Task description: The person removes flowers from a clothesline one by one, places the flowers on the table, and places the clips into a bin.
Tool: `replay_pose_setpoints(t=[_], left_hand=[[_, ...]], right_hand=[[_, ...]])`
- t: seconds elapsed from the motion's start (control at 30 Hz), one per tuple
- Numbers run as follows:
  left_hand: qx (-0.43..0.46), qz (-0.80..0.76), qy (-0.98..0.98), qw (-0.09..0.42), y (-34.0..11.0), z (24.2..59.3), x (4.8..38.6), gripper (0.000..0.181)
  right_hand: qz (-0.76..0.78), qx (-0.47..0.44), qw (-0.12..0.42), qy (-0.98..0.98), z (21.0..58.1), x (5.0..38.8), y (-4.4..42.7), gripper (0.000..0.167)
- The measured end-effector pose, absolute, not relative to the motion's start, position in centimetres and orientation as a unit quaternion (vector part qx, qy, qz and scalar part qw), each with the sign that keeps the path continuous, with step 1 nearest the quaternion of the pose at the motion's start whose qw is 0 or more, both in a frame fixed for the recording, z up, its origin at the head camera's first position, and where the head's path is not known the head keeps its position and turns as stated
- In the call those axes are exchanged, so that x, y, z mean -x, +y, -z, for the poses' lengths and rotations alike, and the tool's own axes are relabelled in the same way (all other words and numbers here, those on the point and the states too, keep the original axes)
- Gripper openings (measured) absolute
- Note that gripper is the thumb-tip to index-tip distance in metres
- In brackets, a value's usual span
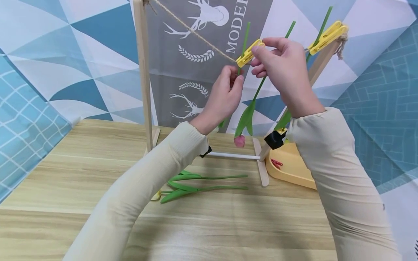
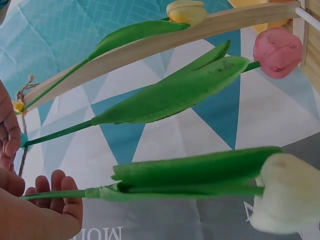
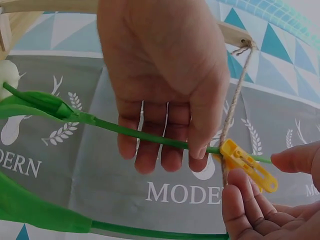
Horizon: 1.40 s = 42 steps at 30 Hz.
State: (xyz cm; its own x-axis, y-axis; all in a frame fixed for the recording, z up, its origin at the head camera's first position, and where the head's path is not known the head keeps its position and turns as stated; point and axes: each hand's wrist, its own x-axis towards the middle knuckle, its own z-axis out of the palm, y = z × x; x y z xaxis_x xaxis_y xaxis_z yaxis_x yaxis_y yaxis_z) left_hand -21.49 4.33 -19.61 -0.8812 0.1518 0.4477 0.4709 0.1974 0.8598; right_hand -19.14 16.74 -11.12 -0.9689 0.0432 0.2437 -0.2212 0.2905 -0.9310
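Observation:
In the head view my left hand pinches the green stem of a white tulip, which hangs head down. A yellow clothespin sits on that stem and the rope, just above the left fingers. My right hand is at the clothespin's handle end. In the right wrist view its thumb and fingers stand apart around the clip. Beside it a pink tulip hangs from a teal clip. Farther right a pale yellow tulip hangs from another yellow clothespin.
A wooden frame carries the rope, with a white rod low between its posts. Two more tulips lie on the wooden table. Behind the right post is a yellow tray with red clothespins.

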Motion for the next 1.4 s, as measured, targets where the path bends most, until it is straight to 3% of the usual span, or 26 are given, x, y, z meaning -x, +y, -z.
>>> replay_pose_setpoints(t=[0.27, 1.03, 1.4], left_hand=[[0.216, 0.64, -0.727, 0.121, 4.7, 19.4, 21.7, 0.021], [0.218, 0.618, -0.744, 0.131, 4.5, 19.4, 21.4, 0.024], [0.223, 0.612, -0.743, 0.15, 4.5, 19.5, 21.4, 0.021]], right_hand=[[-0.593, -0.061, 0.084, -0.799, 10.7, 19.5, 16.6, 0.047], [-0.59, -0.089, 0.078, -0.799, 10.6, 18.8, 18.2, 0.047], [-0.603, -0.126, 0.086, -0.783, 11.2, 18.7, 18.8, 0.035]])
